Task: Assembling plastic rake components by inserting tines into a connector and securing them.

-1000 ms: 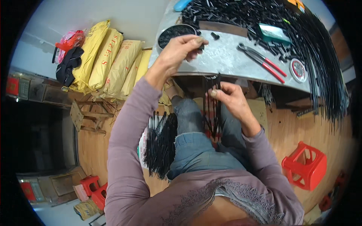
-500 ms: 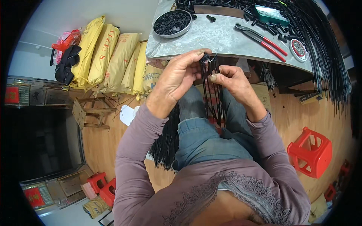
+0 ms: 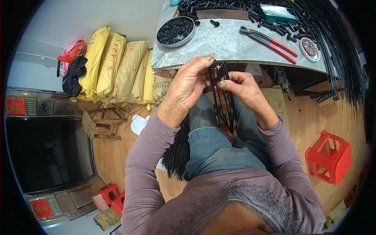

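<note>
Between my hands, just off the table's near edge, hangs what looks like a black umbrella frame (image 3: 221,103), its thin ribs pointing down over my lap. My left hand (image 3: 187,84) is closed around its upper end, thumb at the top of the hub. With thumb and bent fingers pressed together, my right hand (image 3: 246,91) pinches the ribs on the other side, slightly lower. The fingertips behind the frame are partly hidden. More thin black rods (image 3: 177,150) hang beside my left leg.
On the grey table (image 3: 219,43) lie a round dish of black rings (image 3: 175,32), red-handled pliers (image 3: 270,45), a small dish of metal bits (image 3: 310,49), a green box (image 3: 279,15) and black tubes. Long black rods (image 3: 344,58) overhang its right side. Yellow sacks (image 3: 111,66) lean left; a red stool (image 3: 329,156) stands right.
Both hands keep hold of the frame near its top. My left thumb and the ribs have shifted slightly, and the whole view has turned a little.
</note>
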The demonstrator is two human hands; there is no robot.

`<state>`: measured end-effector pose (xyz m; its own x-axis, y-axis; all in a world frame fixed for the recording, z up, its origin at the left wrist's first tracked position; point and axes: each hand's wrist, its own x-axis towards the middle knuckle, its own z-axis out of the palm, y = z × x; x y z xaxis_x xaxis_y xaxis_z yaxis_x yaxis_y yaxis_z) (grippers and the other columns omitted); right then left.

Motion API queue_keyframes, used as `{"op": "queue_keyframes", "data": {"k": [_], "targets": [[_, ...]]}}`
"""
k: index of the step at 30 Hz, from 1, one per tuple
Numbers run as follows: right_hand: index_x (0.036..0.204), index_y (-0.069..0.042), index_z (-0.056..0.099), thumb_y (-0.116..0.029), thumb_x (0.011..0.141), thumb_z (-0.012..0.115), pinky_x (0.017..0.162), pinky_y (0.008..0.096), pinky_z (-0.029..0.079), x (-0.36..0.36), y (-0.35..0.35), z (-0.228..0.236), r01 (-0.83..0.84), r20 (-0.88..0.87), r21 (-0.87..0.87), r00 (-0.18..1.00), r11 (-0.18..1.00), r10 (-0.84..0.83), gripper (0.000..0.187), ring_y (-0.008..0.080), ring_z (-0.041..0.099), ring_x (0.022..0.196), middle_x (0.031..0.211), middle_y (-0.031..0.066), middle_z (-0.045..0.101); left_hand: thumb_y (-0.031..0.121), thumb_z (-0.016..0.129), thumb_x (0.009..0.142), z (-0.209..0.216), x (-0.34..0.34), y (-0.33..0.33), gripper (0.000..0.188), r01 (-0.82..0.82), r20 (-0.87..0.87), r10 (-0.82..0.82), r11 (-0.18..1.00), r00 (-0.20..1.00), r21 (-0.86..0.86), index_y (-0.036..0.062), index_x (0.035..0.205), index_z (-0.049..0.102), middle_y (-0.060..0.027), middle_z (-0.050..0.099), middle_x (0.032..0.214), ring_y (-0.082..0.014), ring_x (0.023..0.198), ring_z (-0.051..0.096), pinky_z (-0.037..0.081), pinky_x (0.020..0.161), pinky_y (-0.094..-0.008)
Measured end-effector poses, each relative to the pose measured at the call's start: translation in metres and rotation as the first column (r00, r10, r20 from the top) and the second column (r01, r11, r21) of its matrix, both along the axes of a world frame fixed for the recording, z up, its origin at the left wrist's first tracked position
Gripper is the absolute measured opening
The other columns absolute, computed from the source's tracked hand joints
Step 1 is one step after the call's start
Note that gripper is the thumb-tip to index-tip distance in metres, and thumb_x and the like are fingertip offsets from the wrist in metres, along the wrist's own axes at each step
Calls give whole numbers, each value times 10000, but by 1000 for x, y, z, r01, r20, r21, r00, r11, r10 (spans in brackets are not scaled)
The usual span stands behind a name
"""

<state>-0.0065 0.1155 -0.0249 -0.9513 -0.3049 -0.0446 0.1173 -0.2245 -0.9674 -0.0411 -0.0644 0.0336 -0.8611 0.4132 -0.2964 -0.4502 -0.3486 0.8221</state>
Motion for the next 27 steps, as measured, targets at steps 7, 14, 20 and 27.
{"op": "queue_keyframes", "data": {"k": [7, 14, 20, 27], "targets": [[911, 5, 675, -182, 881, 671, 578, 216, 457, 0, 2, -2, 12, -10, -11, 1000, 1000, -12, 190, 61, 554, 645, 739, 6, 633, 217, 658, 892, 2, 0, 5, 108, -18, 7, 18, 1000, 1000, -13, 153, 964, 611, 34, 626, 857, -96, 773, 578, 418, 658, -262], [938, 7, 682, -219, 872, 684, 705, 229, 469, 0, 5, -2, -35, 13, 5, 999, 999, 35, 235, 62, 572, 758, 823, 5, 662, 243, 655, 895, 7, 3, 8, 127, -16, -7, 16, 998, 1000, -55, 133, 943, 612, 59, 615, 832, -45, 731, 543, 383, 630, -213], [923, 5, 680, -230, 875, 682, 694, 230, 467, 2, 4, 2, -36, -1, 25, 999, 999, 36, 240, 63, 571, 748, 813, 7, 661, 232, 649, 895, 3, 3, 6, 123, -45, -11, 45, 997, 999, -58, 122, 941, 617, 51, 618, 839, -57, 740, 552, 406, 650, -225], [915, 5, 677, -222, 875, 684, 679, 232, 465, 2, 2, 1, -47, 10, 50, 999, 998, 46, 231, 65, 567, 731, 802, 8, 657, 202, 646, 893, 10, 5, 18, 173, -155, -25, 154, 987, 988, -49, 68, 1002, 640, 20, 611, 857, -84, 733, 563, 481, 725, -243]]}}
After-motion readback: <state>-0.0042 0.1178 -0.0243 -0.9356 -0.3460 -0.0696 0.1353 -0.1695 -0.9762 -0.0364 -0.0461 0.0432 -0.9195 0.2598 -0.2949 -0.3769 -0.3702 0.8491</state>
